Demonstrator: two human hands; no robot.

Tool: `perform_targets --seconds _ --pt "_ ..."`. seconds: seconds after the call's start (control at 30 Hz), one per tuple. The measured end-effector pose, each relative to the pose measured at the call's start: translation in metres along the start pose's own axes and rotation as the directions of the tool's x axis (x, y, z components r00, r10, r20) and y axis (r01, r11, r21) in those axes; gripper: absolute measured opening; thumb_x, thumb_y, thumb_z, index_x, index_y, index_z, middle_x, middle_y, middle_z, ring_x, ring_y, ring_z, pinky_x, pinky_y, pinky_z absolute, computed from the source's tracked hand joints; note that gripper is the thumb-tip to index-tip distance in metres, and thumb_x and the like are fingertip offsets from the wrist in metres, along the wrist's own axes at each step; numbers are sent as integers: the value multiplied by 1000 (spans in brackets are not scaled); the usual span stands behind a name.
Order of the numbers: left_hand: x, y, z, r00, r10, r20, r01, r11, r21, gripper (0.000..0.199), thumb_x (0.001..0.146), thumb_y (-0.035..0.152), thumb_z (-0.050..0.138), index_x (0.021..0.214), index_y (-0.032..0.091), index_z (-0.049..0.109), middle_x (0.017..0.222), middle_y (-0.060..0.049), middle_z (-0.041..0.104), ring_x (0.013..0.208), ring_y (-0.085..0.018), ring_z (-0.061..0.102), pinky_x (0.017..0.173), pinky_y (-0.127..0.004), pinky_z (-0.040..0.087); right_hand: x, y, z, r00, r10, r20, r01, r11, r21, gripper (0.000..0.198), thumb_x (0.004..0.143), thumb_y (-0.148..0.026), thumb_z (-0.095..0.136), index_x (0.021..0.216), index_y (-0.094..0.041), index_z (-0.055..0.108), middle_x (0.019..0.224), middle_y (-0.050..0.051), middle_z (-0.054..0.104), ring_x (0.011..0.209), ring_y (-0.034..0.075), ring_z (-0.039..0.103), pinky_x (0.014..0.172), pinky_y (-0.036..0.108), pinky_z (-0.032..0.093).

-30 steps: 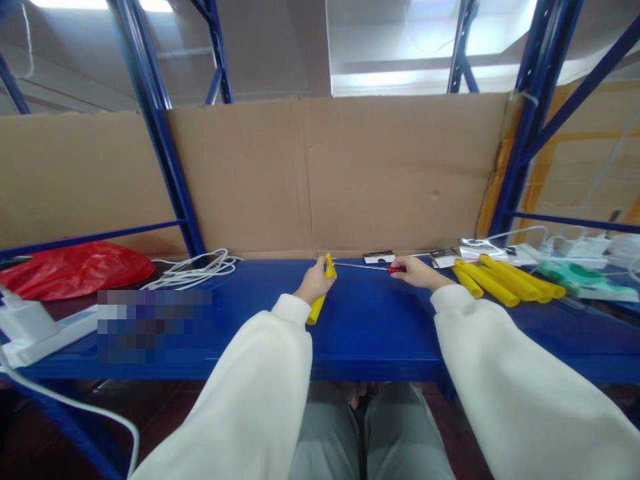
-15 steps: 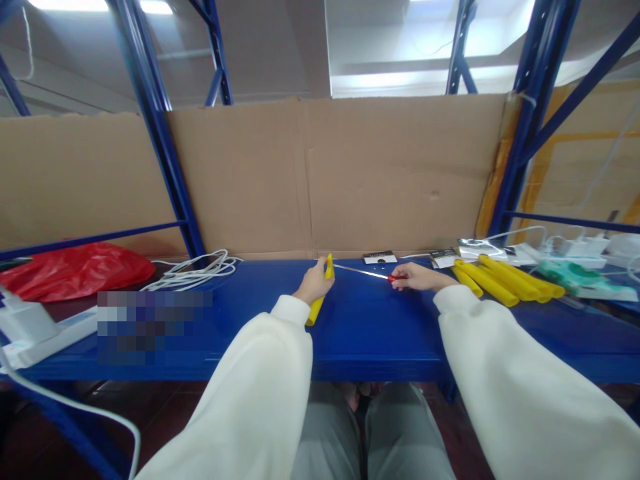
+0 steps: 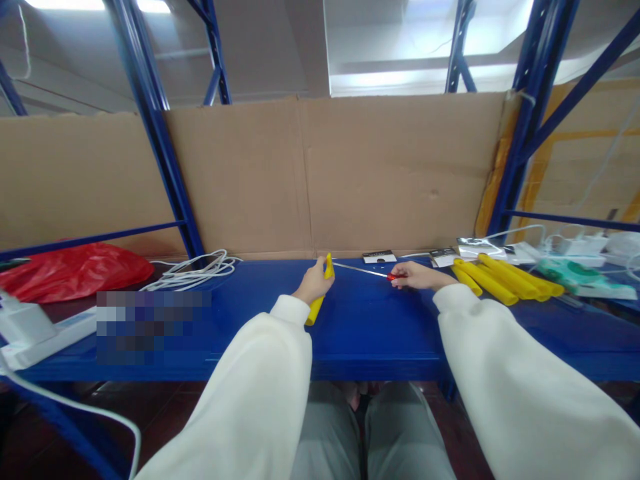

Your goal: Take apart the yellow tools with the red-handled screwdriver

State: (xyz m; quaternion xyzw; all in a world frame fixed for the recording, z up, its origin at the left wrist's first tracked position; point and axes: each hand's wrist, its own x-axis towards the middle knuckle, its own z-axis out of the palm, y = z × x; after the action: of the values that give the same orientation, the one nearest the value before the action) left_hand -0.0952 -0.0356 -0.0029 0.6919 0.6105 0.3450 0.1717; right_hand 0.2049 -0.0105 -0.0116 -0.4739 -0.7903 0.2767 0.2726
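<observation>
My left hand [image 3: 313, 281] is closed around a yellow tube [image 3: 316, 310], which stands tilted above the blue shelf top, its upper end leaning away from me. In my right hand [image 3: 409, 275], pinched between the fingers, is a red-handled tool [image 3: 367, 271] with a long, thin silver shaft. The shaft points left, and its far end meets or passes by the upper part of the tube; whether it touches, I cannot tell. Most of the red handle is hidden by my fingers.
Several yellow tubes [image 3: 493, 283] lie right of my right hand. Small black-and-white packets [image 3: 379, 257] sit along the cardboard back [image 3: 375, 180]. Coiled white cable [image 3: 205, 270], a red plastic bag [image 3: 95, 270] and a white power strip [image 3: 55, 337] are leftward. Blue posts [image 3: 165, 153] frame the shelf.
Almost nothing differs. Both hands keep their hold on the tube and the red-handled tool in nearly the same place; the view has shifted very slightly.
</observation>
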Motion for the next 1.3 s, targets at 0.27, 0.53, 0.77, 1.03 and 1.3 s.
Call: perform_targets --seconds 0.27,0.53,0.77,1.03,1.3 --pt "0 0 0 1000 18 6 -18 1000 1 41 86 17 67 124 22 51 105 -12 73 81 -24 74 68 -29 55 1 1 1 1000 5 -30 -7 999 -47 20 70 -36 73 77 -21 61 68 0 67 65 17 63 64 29 50" --pt "0 0 0 999 25 27 -26 999 33 43 89 19 64 129 20 48 111 -15 72 79 -24 74 67 -28 55 4 -4 -1 983 -76 -169 21 952 -304 8 75 -24 67 76 -21 60 77 3 70 73 20 64 72 30 50" --pt "-3 4 -2 998 6 58 -10 998 65 43 91 20 62 131 18 45 112 -16 72 69 -20 73 65 -28 54 2 -6 -1 975 -117 -189 41 931 -362 9 75 -20 66 74 -21 57 78 4 70 74 20 64 76 31 50" --pt "-1 2 -2 998 34 57 -39 995 90 43 91 20 63 130 19 45 111 -15 73 80 -22 74 70 -28 55 2 -7 0 975 -99 -198 26 939 -344 10 75 -20 67 74 -22 57 78 4 70 74 21 64 76 31 49" --pt "-3 3 -2 996 44 74 -52 992 114 43 93 21 61 132 19 43 116 -17 71 86 -24 75 73 -31 56 1 -10 0 975 -119 -189 43 930 -364 8 75 -19 64 75 -21 56 78 4 70 74 20 64 73 30 49"
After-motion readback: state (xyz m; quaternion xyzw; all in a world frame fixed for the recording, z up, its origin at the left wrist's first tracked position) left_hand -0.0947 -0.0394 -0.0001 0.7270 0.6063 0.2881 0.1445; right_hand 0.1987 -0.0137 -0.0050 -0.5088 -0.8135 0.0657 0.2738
